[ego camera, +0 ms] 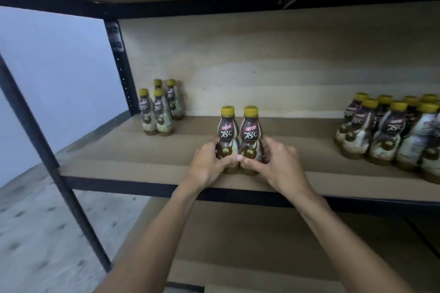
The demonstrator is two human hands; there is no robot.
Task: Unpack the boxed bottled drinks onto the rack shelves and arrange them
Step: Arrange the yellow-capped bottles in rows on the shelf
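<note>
My left hand (209,164) grips one yellow-capped brown plastic drink bottle (227,129) and my right hand (277,162) its twin bottle (250,132), both upright and touching near the front edge of the brown board shelf (142,166), four more bottles (158,112) near its back left corner, a larger cluster (385,135) at its right end.

Stockroom or shop: steel rack (121,71), board shelves (297,150), grouped bottled drinks (381,135)

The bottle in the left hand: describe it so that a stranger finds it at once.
On the rack shelf, near its front, between the cluster of four bottles and the larger cluster, two bottles stand side by side. The right hand grips the right bottle; yours is the left bottle, in the left hand.
</note>
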